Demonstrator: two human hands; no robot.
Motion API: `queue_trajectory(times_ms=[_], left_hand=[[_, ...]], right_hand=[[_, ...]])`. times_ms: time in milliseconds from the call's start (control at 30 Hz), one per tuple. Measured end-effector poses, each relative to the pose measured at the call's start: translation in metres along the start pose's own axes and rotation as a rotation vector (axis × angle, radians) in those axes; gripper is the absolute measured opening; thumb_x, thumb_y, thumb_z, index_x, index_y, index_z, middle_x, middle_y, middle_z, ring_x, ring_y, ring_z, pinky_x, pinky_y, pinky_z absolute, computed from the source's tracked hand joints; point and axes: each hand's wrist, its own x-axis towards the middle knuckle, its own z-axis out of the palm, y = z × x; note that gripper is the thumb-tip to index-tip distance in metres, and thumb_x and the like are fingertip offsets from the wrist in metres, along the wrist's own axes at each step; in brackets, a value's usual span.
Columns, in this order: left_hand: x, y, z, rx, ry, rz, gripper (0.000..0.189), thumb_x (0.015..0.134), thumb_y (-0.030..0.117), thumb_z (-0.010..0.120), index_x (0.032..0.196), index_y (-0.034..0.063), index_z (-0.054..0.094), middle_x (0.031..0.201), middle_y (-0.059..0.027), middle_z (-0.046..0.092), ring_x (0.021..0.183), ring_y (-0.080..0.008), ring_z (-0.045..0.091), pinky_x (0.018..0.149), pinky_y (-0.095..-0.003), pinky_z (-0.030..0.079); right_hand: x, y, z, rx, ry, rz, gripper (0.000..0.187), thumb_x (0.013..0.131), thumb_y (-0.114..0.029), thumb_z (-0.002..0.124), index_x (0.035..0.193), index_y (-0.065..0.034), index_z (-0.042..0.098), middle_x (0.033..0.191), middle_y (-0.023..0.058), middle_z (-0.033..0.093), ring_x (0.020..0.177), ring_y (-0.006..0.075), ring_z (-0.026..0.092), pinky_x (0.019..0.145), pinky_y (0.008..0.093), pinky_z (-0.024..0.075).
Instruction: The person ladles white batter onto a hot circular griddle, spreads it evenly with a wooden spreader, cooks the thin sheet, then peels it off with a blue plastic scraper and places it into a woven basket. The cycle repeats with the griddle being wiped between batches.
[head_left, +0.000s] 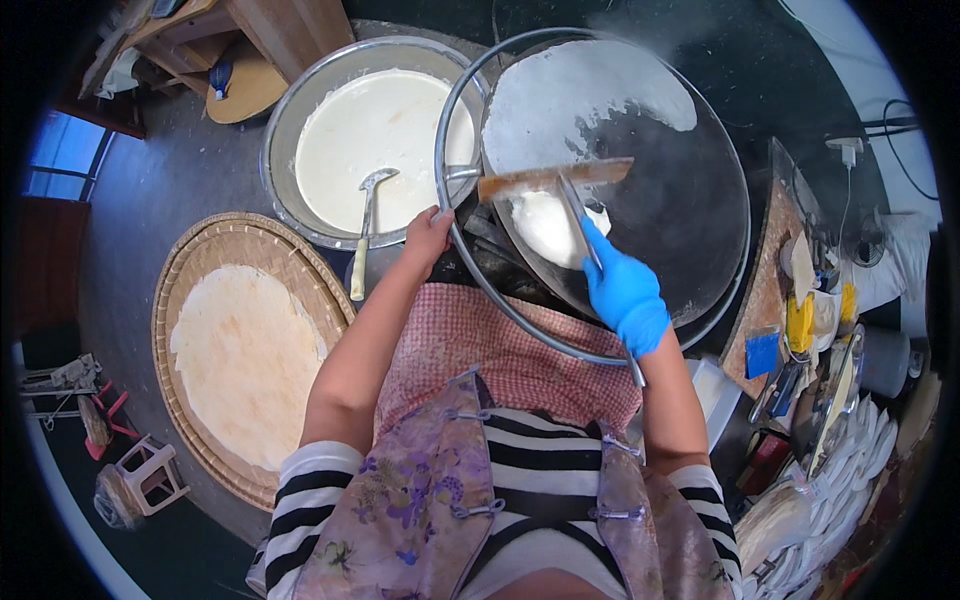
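My left hand (430, 238) is bare and closed on the rim of a metal ring (475, 271) that stands partly over a round dark griddle (675, 225). In a blue glove, my right hand (624, 294) grips the metal handle of a wooden spreader (556, 178). The spreader's blade lies across the griddle, between a pool of white batter (551, 229) and a thin pale batter layer (555, 97) on the far part. Steam rises there. A metal basin (279, 187) of white batter adjoins on the left, with a ladle (361, 251) leaning in it.
A round woven bamboo tray (169, 300) at the left bears a large thin flatbread (247, 367). Behind it stands a wooden cabinet (300, 30). A small plastic stool (150, 472) sits lower left. At right are a board (761, 300), tools and stacked plastic-wrapped goods (832, 480).
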Motion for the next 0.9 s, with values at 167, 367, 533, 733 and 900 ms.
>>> queue_trajectory(times_ms=[167,367,533,733,900], left_hand=[[-0.068,-0.048,0.012,-0.206,0.011,0.009,0.029,0.092,0.025,0.051,0.112,0.0030,0.051,0.082,-0.0025,0.058,0.066,-0.0095,0.055,0.059,-0.0220,0.047],[-0.110,-0.070,0.071,-0.215,-0.074,0.016,0.023,0.091,0.020,0.051,0.104,0.0006,0.051,0.085,-0.0073,0.061,0.069,-0.0149,0.060,0.059,-0.0267,0.050],[-0.070,-0.043,0.048,-0.090,-0.006,-0.028,0.014,0.089,0.016,0.054,0.092,0.0019,0.053,0.076,-0.0069,0.061,0.063,-0.0145,0.059,0.053,-0.0272,0.051],[-0.012,-0.003,0.005,0.027,-0.141,-0.075,0.017,0.091,0.022,0.051,0.090,0.0059,0.055,0.077,-0.0051,0.063,0.065,-0.0122,0.060,0.056,-0.0236,0.049],[-0.007,0.008,-0.002,0.012,-0.035,-0.036,0.022,0.092,0.026,0.051,0.098,0.0062,0.057,0.082,-0.0039,0.061,0.067,-0.0110,0.059,0.059,-0.0226,0.047]], right_hand=[[-0.053,0.025,-0.032,-0.050,-0.123,0.101,0.056,0.084,-0.018,0.054,0.137,-0.0216,0.035,0.079,0.0246,0.061,0.069,0.0401,0.060,0.062,0.0459,0.0486],[-0.003,0.011,-0.004,0.072,0.046,-0.019,0.052,0.085,-0.018,0.053,0.134,-0.0214,0.038,0.079,0.0259,0.059,0.071,0.0420,0.058,0.063,0.0463,0.0464],[-0.037,0.014,-0.015,-0.057,-0.108,0.036,0.055,0.085,-0.018,0.052,0.137,-0.0231,0.035,0.079,0.0223,0.062,0.069,0.0381,0.061,0.063,0.0451,0.0485],[-0.024,0.029,-0.026,0.049,-0.010,0.049,0.052,0.084,-0.017,0.054,0.134,-0.0172,0.040,0.076,0.0235,0.061,0.068,0.0402,0.059,0.062,0.0471,0.0473],[-0.010,0.003,-0.002,0.028,-0.036,-0.120,0.053,0.085,-0.020,0.053,0.135,-0.0177,0.038,0.077,0.0228,0.061,0.068,0.0392,0.060,0.063,0.0466,0.0474]])
